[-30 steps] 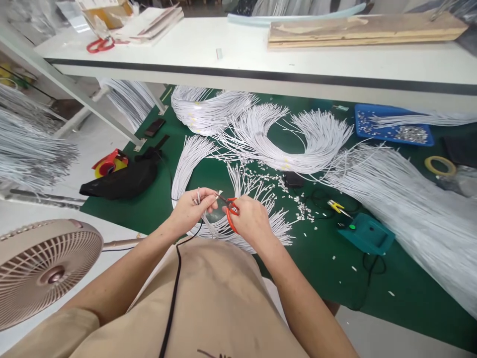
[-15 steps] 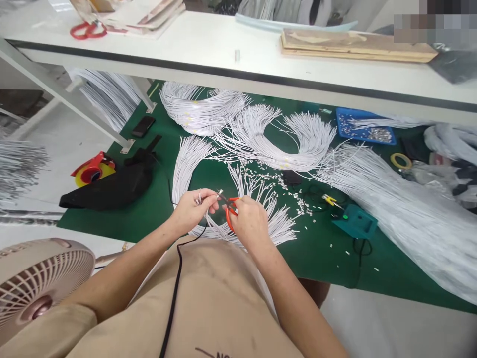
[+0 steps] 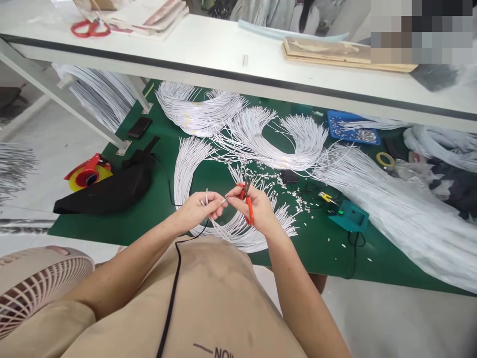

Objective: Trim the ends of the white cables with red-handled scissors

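My left hand [image 3: 203,208] is closed on white wires, with pale ends sticking up between its fingers. Close beside it, my right hand [image 3: 257,206] keeps the red-handled cutters [image 3: 249,211] in its palm, their dark jaws pointing up and away. Its thumb and forefinger pinch at a small wire tip held by the left fingers. Under and behind both hands lies a curved bundle of white wires [image 3: 188,161]. Small whitish scraps [image 3: 298,196] are scattered on the green mat [image 3: 149,231] to the right.
More wire bundles [image 3: 201,114] lie behind, with a long one [image 3: 391,199] at right. Around them are a blue tray [image 3: 352,130], a teal device [image 3: 350,216], a black pouch [image 3: 108,186], a tape dispenser [image 3: 87,174] and a phone [image 3: 139,128]. A white shelf [image 3: 216,47] spans above; a fan [image 3: 44,283] stands at left.
The cutters have swung from the wire tip back into my right palm, jaws now pointing away. My right thumb and forefinger have come to the tip at my left fingers. The view has shifted slightly.
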`<state>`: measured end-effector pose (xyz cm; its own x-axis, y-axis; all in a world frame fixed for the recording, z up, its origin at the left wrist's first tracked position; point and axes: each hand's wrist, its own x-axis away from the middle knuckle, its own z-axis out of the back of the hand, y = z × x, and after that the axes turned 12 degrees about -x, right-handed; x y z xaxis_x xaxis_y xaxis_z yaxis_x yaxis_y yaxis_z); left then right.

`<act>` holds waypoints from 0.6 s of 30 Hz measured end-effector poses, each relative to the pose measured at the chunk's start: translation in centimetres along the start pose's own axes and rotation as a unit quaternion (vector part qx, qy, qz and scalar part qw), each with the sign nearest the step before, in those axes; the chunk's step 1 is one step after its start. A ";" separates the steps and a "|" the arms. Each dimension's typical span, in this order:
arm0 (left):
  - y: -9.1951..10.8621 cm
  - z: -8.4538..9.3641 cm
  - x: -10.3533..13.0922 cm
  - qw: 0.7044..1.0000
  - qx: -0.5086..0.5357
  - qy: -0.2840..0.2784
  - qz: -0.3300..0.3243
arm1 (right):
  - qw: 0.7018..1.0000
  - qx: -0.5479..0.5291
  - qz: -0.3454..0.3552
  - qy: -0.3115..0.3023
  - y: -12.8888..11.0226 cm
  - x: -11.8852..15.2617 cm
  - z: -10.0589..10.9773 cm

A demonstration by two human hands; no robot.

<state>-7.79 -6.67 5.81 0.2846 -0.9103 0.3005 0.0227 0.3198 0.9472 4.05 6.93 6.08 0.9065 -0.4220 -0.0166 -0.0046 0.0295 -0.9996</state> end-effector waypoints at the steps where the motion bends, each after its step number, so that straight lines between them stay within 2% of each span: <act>1: 0.1 -0.1 0.0 1.000 -0.003 0.001 -0.002 | 1.000 0.001 -0.006 0.005 0.1 0.0 -0.1; 4: 0.4 -0.4 0.1 0.999 -0.023 0.034 0.002 | 0.997 -0.021 -0.034 0.064 0.7 0.2 -0.9; 7: 0.5 -0.6 0.1 0.994 -0.035 0.106 0.013 | 0.987 -0.053 -0.055 0.144 1.1 0.9 -2.1; 9: 0.4 -0.4 -0.1 0.989 -0.033 0.142 0.024 | 0.985 -0.053 -0.052 0.159 1.1 1.4 -2.6; 11: 0.2 -0.3 -0.2 0.987 -0.024 0.155 0.038 | 0.985 -0.042 -0.039 0.165 0.9 1.7 -2.6; 14: -0.1 -0.3 -0.3 0.987 -0.011 0.151 0.050 | 0.974 -0.039 -0.029 0.219 0.5 1.2 -2.1; 16: -0.1 -0.5 -0.4 0.987 -0.013 0.149 0.052 | 0.973 -0.075 -0.041 0.216 0.4 0.4 -1.6; 18: 0.1 -0.9 -0.5 0.988 -0.023 0.146 0.047 | 0.977 -0.126 -0.064 0.158 0.3 -0.3 -1.3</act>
<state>-7.06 -5.95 5.70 0.5509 -0.7639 0.3360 0.0249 0.4175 0.9083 3.25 5.88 5.80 0.7306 -0.6679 0.1417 -0.0396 -0.2487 -0.9678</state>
